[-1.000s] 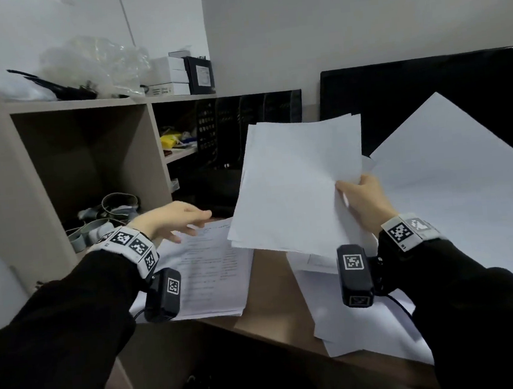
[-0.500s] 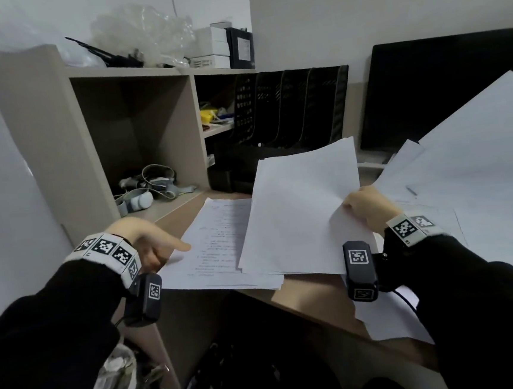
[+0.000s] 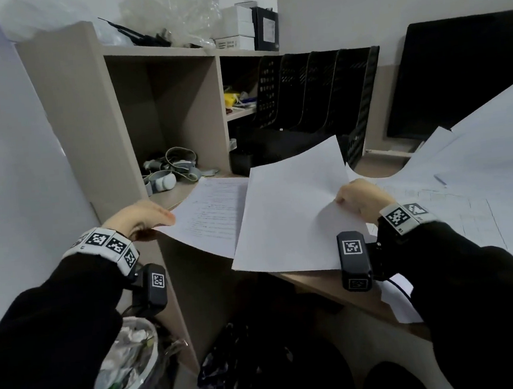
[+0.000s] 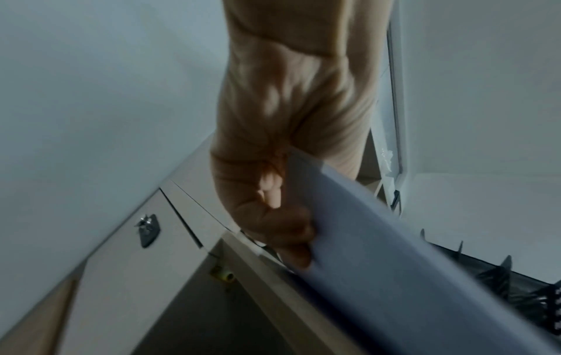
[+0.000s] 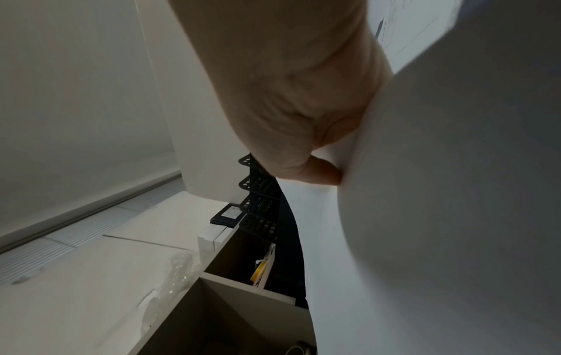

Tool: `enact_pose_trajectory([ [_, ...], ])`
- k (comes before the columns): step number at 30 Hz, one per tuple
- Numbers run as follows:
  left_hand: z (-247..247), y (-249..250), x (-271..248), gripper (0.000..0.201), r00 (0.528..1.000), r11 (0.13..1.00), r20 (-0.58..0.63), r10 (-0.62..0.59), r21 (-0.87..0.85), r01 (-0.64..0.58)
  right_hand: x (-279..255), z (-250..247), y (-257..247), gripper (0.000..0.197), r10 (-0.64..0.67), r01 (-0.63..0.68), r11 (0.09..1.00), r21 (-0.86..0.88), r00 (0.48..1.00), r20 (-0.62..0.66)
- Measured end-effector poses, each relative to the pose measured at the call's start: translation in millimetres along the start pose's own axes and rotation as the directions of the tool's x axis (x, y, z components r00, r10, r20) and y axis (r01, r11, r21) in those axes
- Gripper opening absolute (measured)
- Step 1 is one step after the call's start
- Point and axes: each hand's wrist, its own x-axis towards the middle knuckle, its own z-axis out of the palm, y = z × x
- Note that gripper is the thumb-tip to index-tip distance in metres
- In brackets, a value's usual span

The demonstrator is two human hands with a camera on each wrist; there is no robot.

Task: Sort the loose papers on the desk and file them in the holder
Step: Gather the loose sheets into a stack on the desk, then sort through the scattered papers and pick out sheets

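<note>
My right hand [image 3: 362, 199] grips a stack of blank white sheets [image 3: 294, 212] by its right edge and holds it tilted above the desk's front edge; in the right wrist view the fingers [image 5: 306, 144] pinch the stack [image 5: 440, 216]. My left hand [image 3: 141, 217] pinches the left corner of a printed sheet [image 3: 212, 213] that lies at the desk's left end, thumb on top; the left wrist view shows the fingers [image 4: 285, 223] curled round the paper's edge [image 4: 394, 276]. The black slotted file holder [image 3: 317, 92] stands at the back of the desk, beyond the papers.
More loose white sheets [image 3: 464, 176] cover the desk on the right, in front of a dark monitor [image 3: 461, 74]. A beige shelf unit [image 3: 161, 115] with straps and small items stands at left. A waste bin [image 3: 130, 363] sits on the floor below my left arm.
My left hand has moved from the open shelf down to the printed sheet's left corner and taken hold of it. My right hand has lowered its stack towards the desk. The head view swung left.
</note>
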Motion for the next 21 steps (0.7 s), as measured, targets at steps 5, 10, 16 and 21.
enact_pose_trajectory([
  [5,-5,-16,6,0.015,0.992,0.997,-0.122,0.034,0.077,-0.024,-8,15,-5,0.003,0.060,-0.056,0.995,-0.078,0.997,0.047],
  [10,-7,-26,13,0.016,0.984,0.991,-0.169,0.059,0.125,-0.038,-11,20,-7,0.019,0.082,-0.075,0.987,-0.142,0.996,0.043],
  [16,-8,-20,9,0.016,0.975,0.973,-0.214,0.064,0.231,-0.013,-19,8,-9,0.005,0.052,-0.050,0.962,-0.267,0.999,0.002],
  [21,-5,15,-5,0.033,0.960,0.911,-0.262,0.095,0.412,0.022,-24,5,-15,0.008,0.112,-0.108,0.940,-0.322,0.994,-0.008],
])
